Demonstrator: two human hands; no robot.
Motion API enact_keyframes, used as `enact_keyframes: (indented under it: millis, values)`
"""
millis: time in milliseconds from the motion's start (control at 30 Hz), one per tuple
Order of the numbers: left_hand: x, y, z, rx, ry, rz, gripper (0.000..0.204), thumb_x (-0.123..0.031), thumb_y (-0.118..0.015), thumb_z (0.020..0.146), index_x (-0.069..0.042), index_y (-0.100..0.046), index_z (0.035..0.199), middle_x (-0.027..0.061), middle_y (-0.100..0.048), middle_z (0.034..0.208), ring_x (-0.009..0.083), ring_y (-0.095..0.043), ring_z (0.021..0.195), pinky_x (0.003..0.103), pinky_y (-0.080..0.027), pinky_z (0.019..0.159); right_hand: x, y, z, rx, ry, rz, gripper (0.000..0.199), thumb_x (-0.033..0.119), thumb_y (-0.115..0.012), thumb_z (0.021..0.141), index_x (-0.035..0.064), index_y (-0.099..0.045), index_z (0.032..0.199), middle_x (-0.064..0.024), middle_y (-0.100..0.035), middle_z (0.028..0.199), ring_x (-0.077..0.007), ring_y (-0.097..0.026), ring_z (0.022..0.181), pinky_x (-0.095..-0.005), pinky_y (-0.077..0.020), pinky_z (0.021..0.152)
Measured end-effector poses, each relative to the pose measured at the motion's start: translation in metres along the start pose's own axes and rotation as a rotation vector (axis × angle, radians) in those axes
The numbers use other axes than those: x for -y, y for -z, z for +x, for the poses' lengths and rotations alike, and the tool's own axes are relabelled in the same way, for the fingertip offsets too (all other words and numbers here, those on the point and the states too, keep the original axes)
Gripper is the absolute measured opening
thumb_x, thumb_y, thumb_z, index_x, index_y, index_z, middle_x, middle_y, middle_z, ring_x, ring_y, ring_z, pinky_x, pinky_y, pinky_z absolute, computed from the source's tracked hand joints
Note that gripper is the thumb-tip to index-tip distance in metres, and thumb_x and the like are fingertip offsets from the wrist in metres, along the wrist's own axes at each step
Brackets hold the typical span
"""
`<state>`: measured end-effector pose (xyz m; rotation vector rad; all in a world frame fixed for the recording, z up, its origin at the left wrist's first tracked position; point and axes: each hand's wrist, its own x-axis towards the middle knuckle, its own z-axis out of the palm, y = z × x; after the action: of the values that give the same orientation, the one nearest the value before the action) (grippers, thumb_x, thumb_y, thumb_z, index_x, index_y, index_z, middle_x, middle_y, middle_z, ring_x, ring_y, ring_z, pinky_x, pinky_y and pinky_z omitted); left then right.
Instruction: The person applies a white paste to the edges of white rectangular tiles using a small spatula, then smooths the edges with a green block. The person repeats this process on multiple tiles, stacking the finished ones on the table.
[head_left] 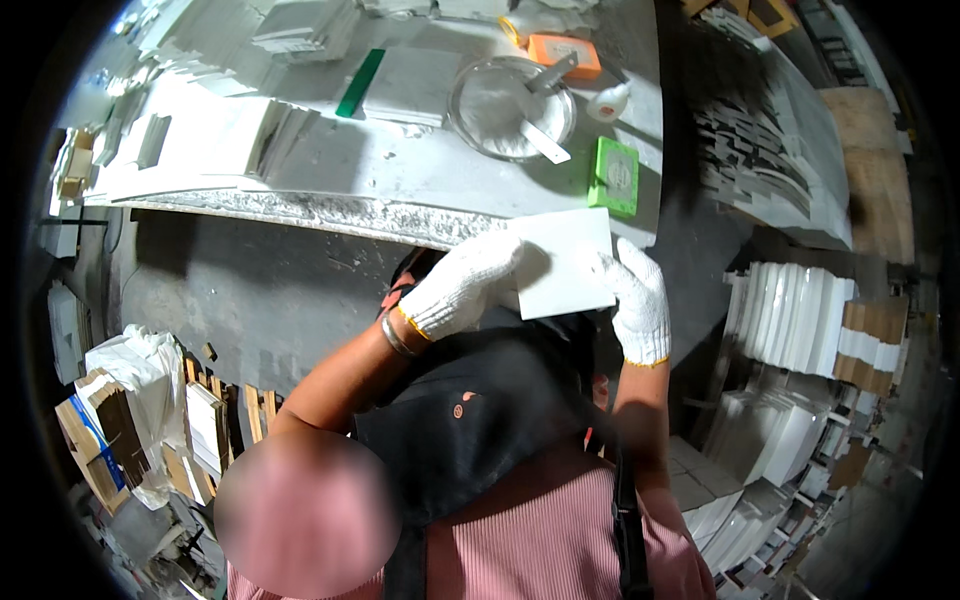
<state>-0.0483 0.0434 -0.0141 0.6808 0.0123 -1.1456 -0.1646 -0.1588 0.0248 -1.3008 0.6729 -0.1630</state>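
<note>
In front of my body I hold a white square tile (565,275), tilted, with its smooth face showing. My left hand (465,285), in a white knitted glove, closes on the tile's left edge. The right hand (640,305), gloved the same way, grips its right edge with the thumb over the face. Just beyond the tile, on the table, stands a clear round bowl (453,112) holding white material. One scraper (545,142) lies across it, and another blade-like tool (553,72) rests on its far rim. A green block-shaped box (614,178) sits near the tile's far right corner.
An orange box (565,54) and a small white bottle (608,102) stand beside the bowl. Left of it lie a pale flat tile (412,85) and a green strip (361,83). White tile stacks (225,135) cover the table's left. More stacks (790,315) stand on the right.
</note>
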Motion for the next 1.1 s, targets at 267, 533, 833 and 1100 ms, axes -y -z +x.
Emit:
enact_keyframes:
  millis: [267,533,833,1100]
  values:
    - [0.001,-0.001,0.003,-0.080,0.018,-0.003,0.029,-0.029,-0.065,0.097,-0.008,-0.063,0.118,-0.0030,-0.064,0.104,0.0115,-0.060,0.094,0.026,-0.050,0.080,-0.012,-0.009,-0.017,-0.086,0.157,0.005,0.023,0.004,-0.066,0.088,-0.0078,-0.067,0.108,-0.0103,-0.067,0.108,-0.0161,-0.063,0.097,-0.0288,-0.0502,0.086]
    - [-0.007,-0.005,-0.006,0.179,0.106,0.246,0.047,-0.027,-0.069,0.094,-0.006,-0.055,0.134,0.0083,-0.064,0.122,0.0206,-0.064,0.108,0.039,-0.053,0.092,0.000,-0.017,-0.033,-0.236,0.147,0.273,0.035,0.005,-0.065,0.088,-0.0029,-0.061,0.122,-0.0079,-0.068,0.107,-0.0142,-0.064,0.094,-0.0281,-0.0500,0.086]
    - [-0.009,-0.004,-0.012,-0.057,-0.047,0.162,0.044,-0.018,-0.069,0.089,0.001,-0.057,0.127,0.0083,-0.067,0.113,0.0181,-0.064,0.100,0.034,-0.052,0.088,-0.021,-0.029,-0.041,-0.005,-0.066,0.162,0.043,0.001,-0.064,0.086,-0.0035,-0.057,0.129,-0.0106,-0.069,0.107,-0.0166,-0.067,0.090,-0.0297,-0.0561,0.076]
    - [-0.023,0.001,-0.020,-0.064,-0.026,0.228,0.040,-0.015,-0.064,0.092,0.002,-0.057,0.127,0.0097,-0.066,0.114,0.0182,-0.063,0.104,0.033,-0.050,0.091,-0.014,-0.033,-0.042,0.063,-0.108,0.030,0.029,0.009,-0.069,0.089,-0.0010,-0.066,0.116,-0.0071,-0.070,0.100,-0.0110,-0.065,0.083,-0.0246,-0.0539,0.065]
